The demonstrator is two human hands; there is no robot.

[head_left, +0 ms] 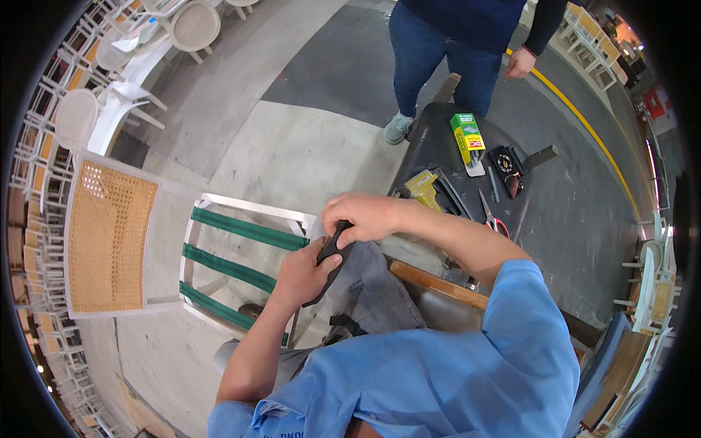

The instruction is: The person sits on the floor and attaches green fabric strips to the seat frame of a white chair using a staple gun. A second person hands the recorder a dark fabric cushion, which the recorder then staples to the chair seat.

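Observation:
My left hand (pixel 301 274) and my right hand (pixel 365 217) meet over my lap, both closed on a black strip-like piece (pixel 337 252). It runs from under my right fingers down past my left thumb; its exact kind cannot be made out. Just left of it lies a white chair frame (pixel 247 205), with several dark green webbing straps (pixel 248 231) stretched across the seat. Joined to the frame is a chair back with a woven cane panel (pixel 113 235). My left hand covers the frame's near right part.
Right of my hands, a dark padded stool (pixel 445 131) bears a yellow staple gun (pixel 421 188), a green-and-yellow box (pixel 468 137), red-handled scissors (pixel 495 221) and a black round-faced tool (pixel 505 162). Behind it stands a person (pixel 453 51). Stacked white chairs (pixel 77 117) line the left.

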